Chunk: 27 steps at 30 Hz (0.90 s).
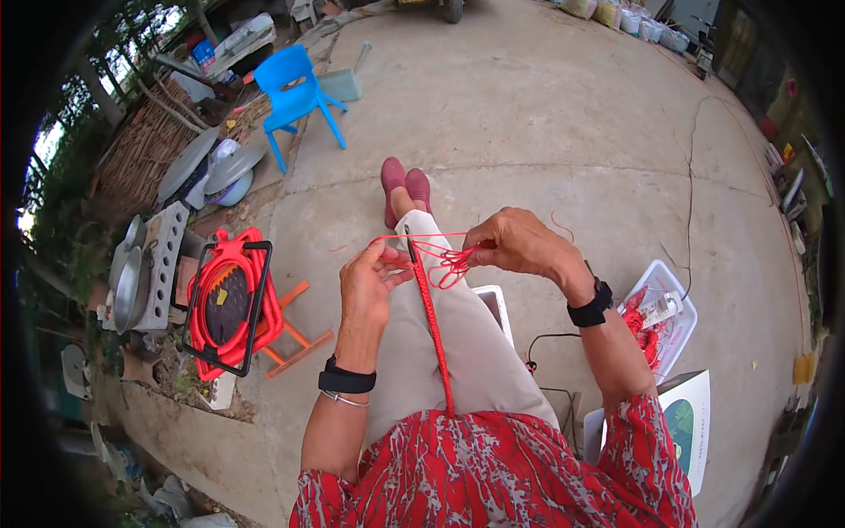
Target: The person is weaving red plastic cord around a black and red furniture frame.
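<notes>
A red braided cord [431, 326] runs up along my lap from my shirt hem. Its top end meets a slim dark piece [410, 248], perhaps a hook, whose kind I cannot make out. My left hand [365, 283] is closed at that top end, with a thin red strand between thumb and forefinger. From there the strand stretches across to my right hand [515, 242], which pinches a small bundle of thin red cord [454, 262]. Several loops of the bundle hang below the right fingertips, beside the braid.
A white plastic basket [682, 339] with red cord stands at my right, beside a white box [695, 422]. To my left are a red and black folding stool [231, 295] and an orange frame [295, 339]. A blue chair [290, 92] stands ahead on the concrete floor [528, 114].
</notes>
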{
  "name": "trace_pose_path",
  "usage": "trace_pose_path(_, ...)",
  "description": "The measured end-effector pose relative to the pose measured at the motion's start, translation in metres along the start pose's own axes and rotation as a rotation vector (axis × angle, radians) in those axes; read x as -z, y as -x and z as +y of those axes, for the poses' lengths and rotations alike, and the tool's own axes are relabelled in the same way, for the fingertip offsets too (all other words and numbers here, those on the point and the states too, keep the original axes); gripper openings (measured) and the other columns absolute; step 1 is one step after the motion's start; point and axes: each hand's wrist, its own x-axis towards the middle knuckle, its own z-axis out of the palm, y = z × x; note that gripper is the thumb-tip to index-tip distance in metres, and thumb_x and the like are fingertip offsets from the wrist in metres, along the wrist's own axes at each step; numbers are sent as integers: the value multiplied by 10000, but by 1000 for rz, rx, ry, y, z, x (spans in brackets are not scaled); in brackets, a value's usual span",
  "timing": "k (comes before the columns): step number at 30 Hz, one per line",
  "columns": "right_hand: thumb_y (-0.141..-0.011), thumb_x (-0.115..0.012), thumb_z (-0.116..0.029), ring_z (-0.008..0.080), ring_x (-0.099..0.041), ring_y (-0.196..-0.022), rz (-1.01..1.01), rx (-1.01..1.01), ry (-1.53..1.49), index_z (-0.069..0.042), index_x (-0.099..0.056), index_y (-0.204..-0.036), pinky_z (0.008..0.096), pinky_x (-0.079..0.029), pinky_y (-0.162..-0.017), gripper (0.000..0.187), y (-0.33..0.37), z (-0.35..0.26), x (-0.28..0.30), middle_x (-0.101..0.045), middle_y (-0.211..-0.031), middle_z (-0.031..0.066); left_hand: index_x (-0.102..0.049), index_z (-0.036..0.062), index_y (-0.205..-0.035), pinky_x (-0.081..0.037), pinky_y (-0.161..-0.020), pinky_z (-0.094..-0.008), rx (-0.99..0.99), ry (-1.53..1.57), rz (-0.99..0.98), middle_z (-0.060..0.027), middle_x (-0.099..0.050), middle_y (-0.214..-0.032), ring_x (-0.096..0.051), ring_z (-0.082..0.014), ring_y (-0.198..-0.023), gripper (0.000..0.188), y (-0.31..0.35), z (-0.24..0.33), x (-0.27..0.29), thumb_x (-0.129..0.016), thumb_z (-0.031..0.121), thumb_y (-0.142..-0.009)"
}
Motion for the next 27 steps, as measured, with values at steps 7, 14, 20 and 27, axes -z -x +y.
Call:
trace_pose_path(7,-783,-681,-144,312,-622,-682,305,77,115,-61,-643,-770,423,-467,-587,93,-21,1,-50,-635,-675,115,-663,-3,-898,-454,-808,-322,-173,-237,-90,-75,-636,-852,-580,-154,-846,268,-5,-11,4,-576,249,-922)
trace_pose_path(14,-784,-686,-66,367,-589,-725,240,-16,-341,4,-482,-937,425,-443,-629,264,-36,-9,-66,-573,-754,194,-684,8,-987,-416,-795,-271,-150,-478,-130,-19,-642,-815,-533,-80,-785,276,-5,-6,0,-570,256,-942)
trace_pose_path(20,-780,-661,-3,377,-581,-746,132,-34,-464,6,-428,-928,424,-440,-643,276,-32,-18,-64,-557,-788,211,-658,6,-950,-434,-773,-241,-134,-449,-123,3,-625,-817,-548,-67,-745,270,-5,-10,4,-543,250,-957)
trace_pose_path(27,-772,-662,6,376,-581,-757,188,50,-301,8,-428,-923,439,-446,-631,278,-34,-20,-64,-563,-838,204,-629,24,-936,-433,-772,-245,-124,-363,-134,0,-612,-817,-545,-71,-758,250,7,-2,-9,-530,251,-968)
